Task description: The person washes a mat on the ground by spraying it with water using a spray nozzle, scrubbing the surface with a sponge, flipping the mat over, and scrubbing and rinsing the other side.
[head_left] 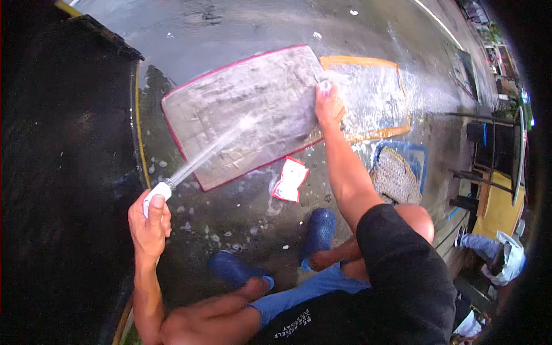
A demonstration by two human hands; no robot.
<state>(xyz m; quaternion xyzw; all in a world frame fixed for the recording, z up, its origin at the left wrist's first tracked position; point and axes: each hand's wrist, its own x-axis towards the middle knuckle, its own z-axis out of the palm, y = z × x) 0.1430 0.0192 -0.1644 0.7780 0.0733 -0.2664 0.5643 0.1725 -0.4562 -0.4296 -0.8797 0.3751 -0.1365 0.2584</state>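
My left hand (pixel 149 224) is wrapped round a white spray nozzle (pixel 158 195), and a jet of water (pixel 210 149) shoots from it up and to the right. The water strikes a grey, soapy mat (pixel 230 109) with a dark pink border, lying flat on wet ground. Over the mat's right edge, my right hand (pixel 329 109) is closed on a small pale, sudsy thing that I cannot make out. Partly beneath that edge lies a second mat (pixel 374 98) with an orange border, wet and foamy.
A red-and-white packet (pixel 291 180) lies between the mat and my blue clogs (pixel 319 233). To the right are a woven mat (pixel 397 179) and a blue-edged piece (pixel 421 164). A dark pit or panel (pixel 63 172) fills the left. Furniture and another person's leg (pixel 480 244) appear far right.
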